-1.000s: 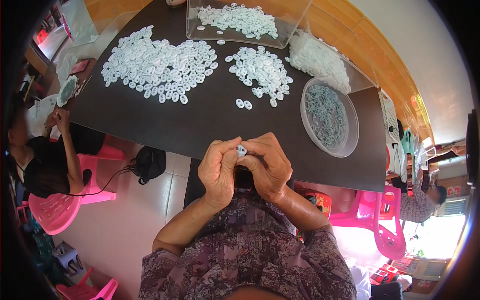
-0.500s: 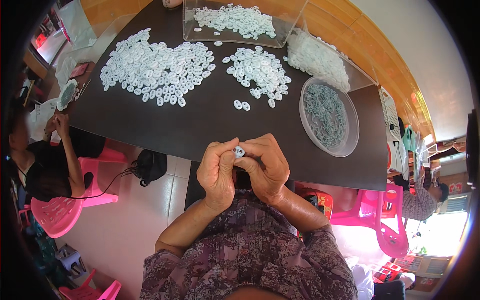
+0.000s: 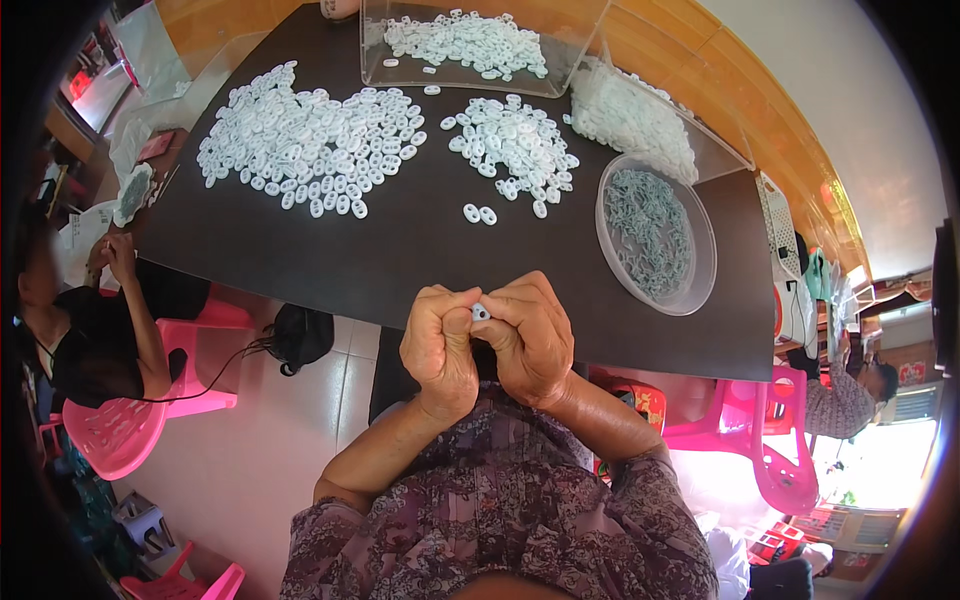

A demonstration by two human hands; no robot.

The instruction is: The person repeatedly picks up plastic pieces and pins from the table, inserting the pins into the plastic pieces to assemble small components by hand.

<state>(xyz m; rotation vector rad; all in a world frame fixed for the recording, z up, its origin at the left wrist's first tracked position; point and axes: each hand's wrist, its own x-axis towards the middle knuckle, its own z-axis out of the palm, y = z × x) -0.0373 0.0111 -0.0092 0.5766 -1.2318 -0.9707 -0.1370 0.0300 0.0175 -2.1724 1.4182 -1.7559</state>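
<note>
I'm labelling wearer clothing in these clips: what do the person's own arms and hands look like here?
Both hands, left hand and right hand, are bare: no gloves, and no rings or watch that I can see. The forearms are bare too; a patterned purple-grey top with short sleeves reaches about the elbows.

White plastic pieces [image 3: 310, 150] cover a black table [image 3: 400, 250]; pink chairs [image 3: 130, 420] stand around.
</note>
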